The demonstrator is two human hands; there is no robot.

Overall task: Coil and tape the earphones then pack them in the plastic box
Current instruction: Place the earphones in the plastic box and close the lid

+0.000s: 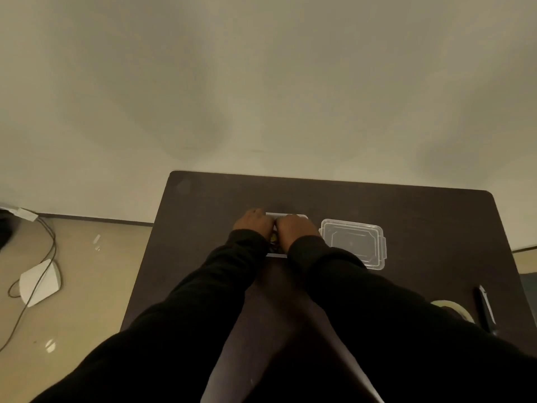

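My left hand point(255, 223) and my right hand point(295, 228) lie side by side at the middle of the dark table point(421, 216), fingers curled down onto a flat white-edged package point(286, 215). Only its white far and near edges and a bit of yellow and dark content between my wrists show. No earphones can be made out. A clear plastic box point(380, 248) with its lid on sits just right of my right hand. A roll of pale tape point(453, 308) lies at the near right, partly hidden by my right sleeve.
A dark pen-like tool point(485, 309) lies right of the tape, near the table's right edge. A wall runs along the table's far edge. On the floor to the left are a white device point(40, 282) and a loose cable point(49, 248).
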